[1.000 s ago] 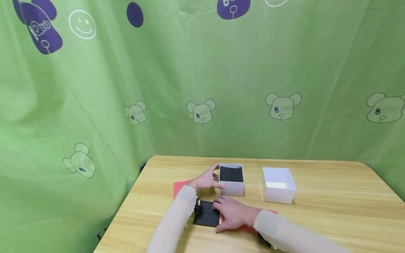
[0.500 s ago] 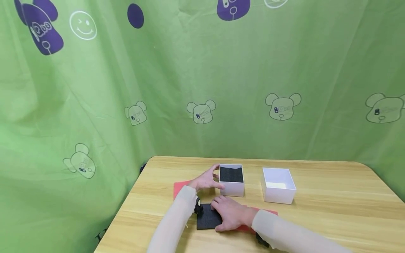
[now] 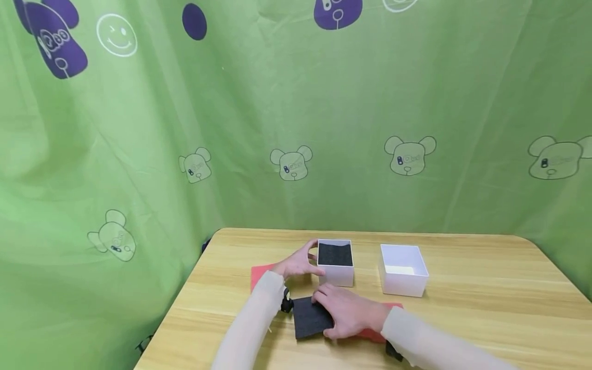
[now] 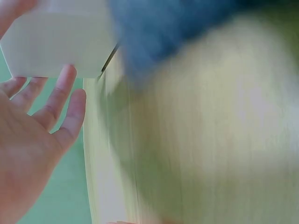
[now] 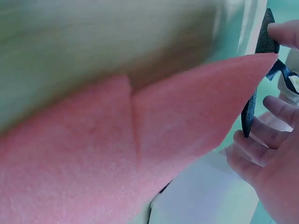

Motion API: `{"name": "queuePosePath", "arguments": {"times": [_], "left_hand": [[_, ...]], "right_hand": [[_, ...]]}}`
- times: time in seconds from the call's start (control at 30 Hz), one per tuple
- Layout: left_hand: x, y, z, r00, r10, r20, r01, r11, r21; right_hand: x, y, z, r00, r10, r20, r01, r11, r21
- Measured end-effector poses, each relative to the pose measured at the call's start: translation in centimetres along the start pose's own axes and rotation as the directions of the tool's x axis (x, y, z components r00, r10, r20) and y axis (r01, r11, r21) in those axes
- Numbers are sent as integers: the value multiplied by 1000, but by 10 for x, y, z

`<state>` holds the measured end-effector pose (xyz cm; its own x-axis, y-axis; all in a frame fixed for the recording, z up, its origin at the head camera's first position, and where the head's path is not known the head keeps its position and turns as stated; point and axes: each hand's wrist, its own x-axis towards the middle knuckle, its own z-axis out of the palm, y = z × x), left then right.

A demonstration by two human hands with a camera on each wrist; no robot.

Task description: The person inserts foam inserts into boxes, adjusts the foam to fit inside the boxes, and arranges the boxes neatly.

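A white square box (image 3: 336,276) with a dark felt-like sheet (image 3: 335,255) inside stands near the middle of the table. My left hand (image 3: 298,263) holds it from the left, thumb on the near wall and fingers toward the far side. In the left wrist view, fingertips (image 4: 68,71) touch the box wall (image 4: 60,44). In front of the box, my right hand (image 3: 349,311) pinches the right side of a black square sheet (image 3: 311,319), which looks tilted off the table. The right wrist view shows the sheet edge-on (image 5: 250,114) between thumb and fingers.
A second white box (image 3: 404,282), with nothing seen inside, stands to the right. Red sheets lie under the right forearm (image 3: 372,335) and beside the left wrist (image 3: 260,275). A green patterned curtain (image 3: 347,200) hangs behind the wooden table (image 3: 485,288).
The black sheet has slid to the right from beside the left wrist and now looks tilted up in my right hand. My left hand stays on the box.
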<state>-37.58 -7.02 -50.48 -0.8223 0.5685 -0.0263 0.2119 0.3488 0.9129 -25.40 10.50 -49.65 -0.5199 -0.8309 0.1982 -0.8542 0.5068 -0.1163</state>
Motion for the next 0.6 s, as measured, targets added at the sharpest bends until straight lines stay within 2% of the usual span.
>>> {"name": "queuePosePath", "arguments": {"times": [0.3, 0.6], "left_hand": [[-2, 1, 0, 1000, 0, 9, 0, 1000, 2], [0, 0, 1, 1000, -7, 4, 7, 1000, -4]], "right_hand": [[-26, 10, -13, 995, 93, 34, -95, 994, 46], [-53, 21, -31, 990, 114, -82, -109, 992, 64]]}}
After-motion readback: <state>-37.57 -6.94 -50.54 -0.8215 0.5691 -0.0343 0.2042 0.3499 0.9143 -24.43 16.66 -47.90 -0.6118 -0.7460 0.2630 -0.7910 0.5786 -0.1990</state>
